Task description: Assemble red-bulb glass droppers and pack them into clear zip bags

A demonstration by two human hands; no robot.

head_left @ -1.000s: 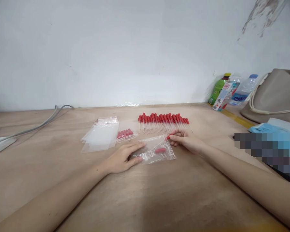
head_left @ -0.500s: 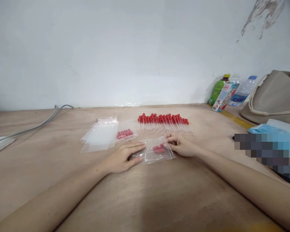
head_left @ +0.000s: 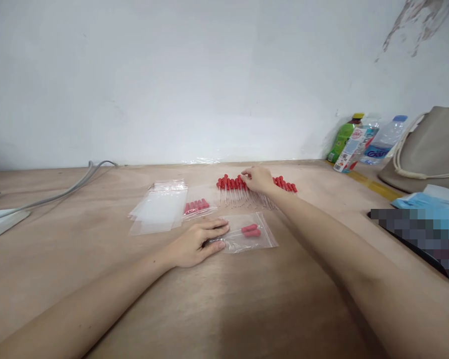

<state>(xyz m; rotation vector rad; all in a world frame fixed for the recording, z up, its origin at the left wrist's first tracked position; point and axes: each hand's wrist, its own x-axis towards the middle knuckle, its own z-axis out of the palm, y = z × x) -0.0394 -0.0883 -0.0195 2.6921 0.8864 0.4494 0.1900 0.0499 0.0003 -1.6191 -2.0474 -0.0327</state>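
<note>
My left hand (head_left: 198, 243) lies on the left end of a clear zip bag (head_left: 234, 244), fingers stretched out and thumb apart. Inside the bag are droppers with two red rubber bulbs (head_left: 251, 230) showing; their thin tubes are hard to make out. Beyond it, my right hand (head_left: 260, 180) reaches over a row of red-bulbed droppers (head_left: 230, 184), its fingertips closed around one bulb. The hand and wrist cover part of the row. Beside the bag, another clear bag (head_left: 202, 213) holds several red-bulbed droppers (head_left: 196, 206).
Flat bags (head_left: 159, 209) lie stacked at left, near a grey cable (head_left: 71, 187). Bottles (head_left: 344, 139), a carton (head_left: 351, 149), a beige bag (head_left: 426, 144) and a blue packet (head_left: 421, 202) crowd the right side. A wall (head_left: 172, 89) closes off the table's back.
My right hand has let go of the bag's open end and moved up and away to the dropper row. My left hand stays on the bag. The view has shifted slightly.
</note>
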